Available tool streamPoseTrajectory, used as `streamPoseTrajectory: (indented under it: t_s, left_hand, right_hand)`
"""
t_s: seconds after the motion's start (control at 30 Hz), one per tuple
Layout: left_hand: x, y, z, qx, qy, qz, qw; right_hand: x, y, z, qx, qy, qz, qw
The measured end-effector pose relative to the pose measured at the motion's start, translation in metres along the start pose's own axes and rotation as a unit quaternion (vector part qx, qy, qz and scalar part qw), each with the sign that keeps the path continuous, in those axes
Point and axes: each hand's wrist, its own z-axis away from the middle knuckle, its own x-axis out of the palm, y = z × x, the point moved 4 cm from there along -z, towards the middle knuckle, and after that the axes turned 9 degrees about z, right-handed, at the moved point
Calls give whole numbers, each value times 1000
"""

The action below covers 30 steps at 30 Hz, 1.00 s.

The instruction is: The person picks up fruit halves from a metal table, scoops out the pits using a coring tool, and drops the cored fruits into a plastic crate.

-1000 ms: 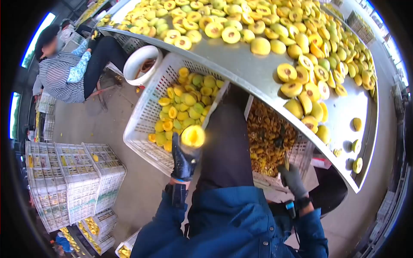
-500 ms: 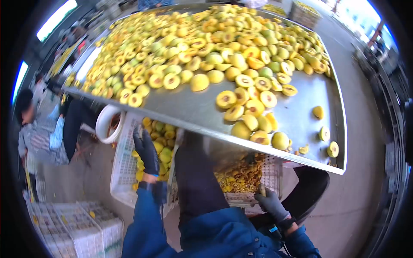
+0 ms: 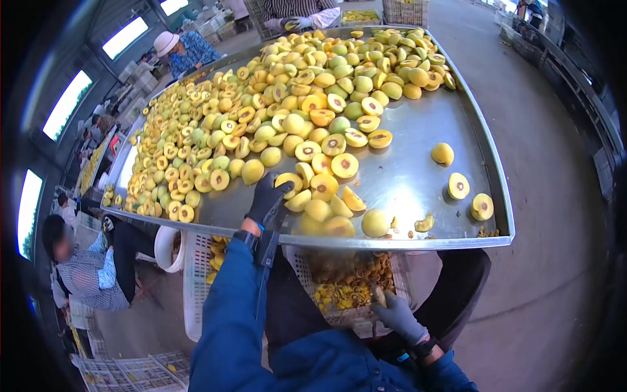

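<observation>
A yellow fruit half sits right at my left hand — other halves bunch just right of it, several cut face up, brown-centred. My right hand grips a pale, stick-like tool — its tip blurred.

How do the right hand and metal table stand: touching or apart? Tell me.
Apart: the head view shows a gap between the right hand and the metal table, with a crate showing through.

Your head-worn camera looked forward and down over your left hand and right hand, its wide, round-edged view bending straight lines. It sat close, with your sleeves at the near edge behind the hands, the counter spreading beyond them, and windows tilted, far off to their left.
</observation>
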Motion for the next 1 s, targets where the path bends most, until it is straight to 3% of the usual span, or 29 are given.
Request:
streamPoseTrajectory:
  t_s: [0.03, 0.07, 0.17, 0.23, 0.3, 0.37, 0.5, 0.57, 0.63, 0.67, 0.77, 0.83, 1.0]
  left_hand:
    - [-1, 2, 4, 0, 12, 9, 1000]
    - [-1, 18, 15, -43, 32, 147, 988]
    - [-13, 99, 65, -36, 42, 175, 983]
    - [-8, 134, 105, 4, 18, 147, 989]
    - [8, 156, 146, 53, 4, 124, 991]
    - [25, 171, 185, 116, 8, 99, 988]
    - [45, 155, 223, 23, 43, 316, 948]
    - [52, 167, 232, 48, 62, 307, 949]
    - [48, 169, 234, 84, 69, 276, 955]
    - [42, 172, 232, 106, 67, 252, 959]
    - [57, 195, 234, 90, 72, 371, 922]
    - [58, 194, 236, 23, 108, 471, 875]
    - [57, 203, 239, -2, 145, 415, 898]
  right_hand:
    - [-6, -7, 0, -31, 24, -2, 999]
    - [-14, -21, 3, -61, 46, -3, 997]
    - [-33, -70, 3, -119, 108, -84, 984]
    - [-66, -145, 12, -193, 185, -157, 951]
    - [-68, -181, 11, -181, 150, -177, 956]
    - [-49, -198, 8, -148, 82, -336, 927]
    - [-36, -208, 30, -42, -27, -399, 915]
    - [-37, -198, 39, -165, 109, -209, 958]
    - [-41, -197, 58, -262, 233, 44, 936]
    - [-42, -197, 66, -257, 221, 94, 936]
    - [-38, -199, 73, -277, 213, 175, 921]
    - [-39, -202, 78, -274, 218, 193, 916]
    - [-27, -189, 78, -298, 249, 269, 882]
